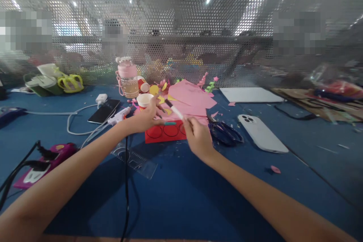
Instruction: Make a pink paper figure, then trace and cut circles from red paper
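Observation:
My right hand (198, 136) is closed around a white marker (176, 110) whose dark end points up and to the left. Beside it, my left hand (147, 116) has its fingers apart near that dark end, over the left part of a red paper strip (164, 137). Black circles are drawn on the strip. A small teal item (170, 123) shows by the left fingertips; whether they touch it is unclear. Behind the hands are pink paper sheets (193, 96) and a paper cup (145, 100).
A glue gun (118, 116), black phone (104, 111) and clear stencil ruler (137, 160) lie left, near a purple power strip (51, 162) and cables. Scissors (225, 133) and a white phone (262, 133) are right. A pink bottle (128, 77) stands behind, before a perforated metal screen.

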`<state>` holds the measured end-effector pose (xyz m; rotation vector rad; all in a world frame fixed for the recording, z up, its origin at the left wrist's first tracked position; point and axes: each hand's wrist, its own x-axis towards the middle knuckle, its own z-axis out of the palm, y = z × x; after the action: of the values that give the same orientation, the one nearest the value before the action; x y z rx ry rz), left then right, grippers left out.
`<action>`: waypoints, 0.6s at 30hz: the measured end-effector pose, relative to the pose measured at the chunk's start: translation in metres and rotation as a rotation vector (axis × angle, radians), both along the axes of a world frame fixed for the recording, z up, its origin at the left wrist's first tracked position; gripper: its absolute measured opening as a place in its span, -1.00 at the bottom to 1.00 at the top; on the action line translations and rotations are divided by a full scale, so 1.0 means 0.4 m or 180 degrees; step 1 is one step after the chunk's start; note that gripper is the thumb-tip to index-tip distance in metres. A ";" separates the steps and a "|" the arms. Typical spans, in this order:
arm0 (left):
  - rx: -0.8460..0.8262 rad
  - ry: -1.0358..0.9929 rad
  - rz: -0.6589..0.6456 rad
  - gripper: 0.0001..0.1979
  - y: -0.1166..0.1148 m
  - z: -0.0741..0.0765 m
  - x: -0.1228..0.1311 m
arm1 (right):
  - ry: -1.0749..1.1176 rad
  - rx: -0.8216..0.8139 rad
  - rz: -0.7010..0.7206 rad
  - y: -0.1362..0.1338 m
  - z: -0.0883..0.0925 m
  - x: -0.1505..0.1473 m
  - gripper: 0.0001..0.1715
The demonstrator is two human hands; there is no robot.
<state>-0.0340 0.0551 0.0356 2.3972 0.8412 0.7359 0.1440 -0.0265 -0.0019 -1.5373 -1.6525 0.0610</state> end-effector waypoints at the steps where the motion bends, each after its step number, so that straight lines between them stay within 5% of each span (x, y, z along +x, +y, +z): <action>1: -0.0045 0.0353 0.0074 -0.22 0.004 -0.007 -0.003 | -0.0099 -0.0017 -0.0242 0.012 -0.002 0.016 -0.67; 6: 0.0168 0.1366 0.0279 -0.01 -0.009 -0.026 -0.007 | -0.0441 0.0058 -0.0756 0.066 -0.039 0.088 -0.75; 12: -0.0097 0.1332 0.0186 -0.12 -0.005 -0.018 -0.008 | -0.0471 0.0587 -0.0952 0.075 -0.042 0.089 -0.59; 15: -0.0290 0.1020 0.0206 -0.23 0.002 0.003 -0.009 | 0.0017 0.0816 -0.0859 0.071 -0.024 0.089 -0.57; 18: -0.0268 0.0564 0.0337 -0.24 0.003 0.027 -0.006 | 0.1335 0.0607 -0.0303 0.071 -0.015 0.083 -0.54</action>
<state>-0.0366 0.0564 0.0463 2.3824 1.0562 0.5213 0.1773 0.0020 -0.0079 -1.3475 -1.2174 0.1590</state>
